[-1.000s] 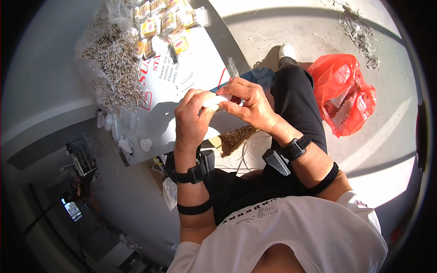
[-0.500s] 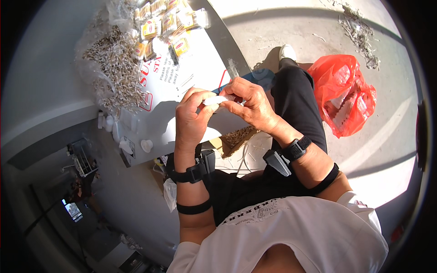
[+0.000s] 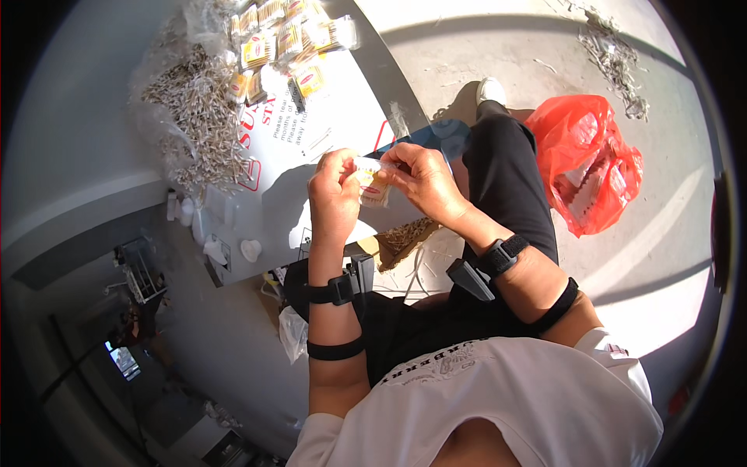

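A small clear packet of cotton swabs [image 3: 375, 192] with a yellow label hangs between my two hands above the table. My left hand [image 3: 333, 194] pinches the packet's upper left corner between thumb and fingers. On its other top corner, my right hand [image 3: 426, 180] has thumb and forefinger closed. The packet's top edge catches the sun, and my fingertips cover both corners. Beyond my hands, several filled swab packets [image 3: 292, 43] with yellow labels lie in a heap on the white printed tabletop [image 3: 272, 194]. To their left spreads a big pile of loose cotton swabs [image 3: 198, 117] in clear plastic.
A red plastic bag [image 3: 556, 132] with pale scraps inside stands on the floor at the right. Below the table edge sits a cardboard box [image 3: 389, 253] holding swabs. Shredded scraps [image 3: 611, 58] lie at the far right; small white containers [image 3: 187, 210] stand at the table's left.
The packet has turned from a folded, edge-on white strip to hang down with its label and swabs showing. My left hand has shifted slightly right, and both hands have changed their grip.
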`<move>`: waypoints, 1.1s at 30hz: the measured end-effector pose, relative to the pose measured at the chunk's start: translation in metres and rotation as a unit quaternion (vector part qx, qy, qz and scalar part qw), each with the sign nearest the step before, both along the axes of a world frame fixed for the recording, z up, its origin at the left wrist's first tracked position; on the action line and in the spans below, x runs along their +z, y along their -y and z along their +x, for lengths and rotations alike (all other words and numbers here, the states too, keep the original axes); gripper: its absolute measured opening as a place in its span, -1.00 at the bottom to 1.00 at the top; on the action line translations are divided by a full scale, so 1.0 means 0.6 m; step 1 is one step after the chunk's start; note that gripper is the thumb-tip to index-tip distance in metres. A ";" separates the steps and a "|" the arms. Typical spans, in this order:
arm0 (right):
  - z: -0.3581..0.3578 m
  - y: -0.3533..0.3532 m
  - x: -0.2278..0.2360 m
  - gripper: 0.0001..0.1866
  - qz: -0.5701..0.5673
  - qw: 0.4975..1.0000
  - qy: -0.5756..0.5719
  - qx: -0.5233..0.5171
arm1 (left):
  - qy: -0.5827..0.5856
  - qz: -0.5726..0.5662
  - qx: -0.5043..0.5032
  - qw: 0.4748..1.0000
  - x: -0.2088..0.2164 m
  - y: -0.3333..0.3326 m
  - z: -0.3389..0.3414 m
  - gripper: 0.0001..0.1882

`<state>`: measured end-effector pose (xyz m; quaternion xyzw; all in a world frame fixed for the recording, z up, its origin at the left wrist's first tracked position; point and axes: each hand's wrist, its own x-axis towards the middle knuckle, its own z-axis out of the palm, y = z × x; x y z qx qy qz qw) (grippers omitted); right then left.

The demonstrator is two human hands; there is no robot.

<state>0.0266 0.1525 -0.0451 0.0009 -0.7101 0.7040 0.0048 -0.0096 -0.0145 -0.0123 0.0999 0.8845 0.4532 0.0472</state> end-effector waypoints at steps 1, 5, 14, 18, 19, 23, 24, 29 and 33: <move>-0.001 -0.002 -0.005 -0.80 0.026 0.999 0.030 -0.009 | -0.016 -0.061 0.004 0.998 0.000 -0.008 0.004 -0.62; 0.000 -0.008 -0.028 -0.77 0.086 0.995 0.037 -0.031 | -0.093 -0.132 0.058 0.985 -0.014 -0.050 0.044 -0.52; 0.011 -0.026 -0.018 -0.70 0.233 0.971 0.014 -0.059 | -0.102 -0.365 0.014 0.925 -0.065 -0.075 0.104 -0.19; 0.011 -0.039 -0.025 -0.73 0.288 0.956 -0.029 -0.043 | -0.106 -0.388 0.021 0.915 -0.077 -0.080 0.105 -0.16; 0.007 -0.040 -0.027 -0.74 0.307 0.949 -0.064 -0.041 | -0.106 -0.388 0.021 0.915 -0.079 -0.080 0.105 -0.16; 0.001 -0.040 -0.028 -0.81 0.338 0.937 -0.090 -0.026 | -0.109 -0.366 0.035 0.924 -0.086 -0.080 0.105 -0.12; -0.001 -0.037 -0.029 -0.81 0.338 0.937 -0.090 -0.024 | -0.111 -0.356 0.040 0.927 -0.088 -0.079 0.106 -0.11; -0.004 -0.033 -0.030 -0.91 0.334 0.939 -0.068 -0.052 | -0.075 -0.255 0.033 0.964 -0.077 -0.063 0.102 -0.11; -0.003 -0.035 -0.029 -0.92 0.321 0.943 -0.062 -0.057 | -0.097 -0.189 0.070 0.975 -0.069 -0.035 0.112 -0.10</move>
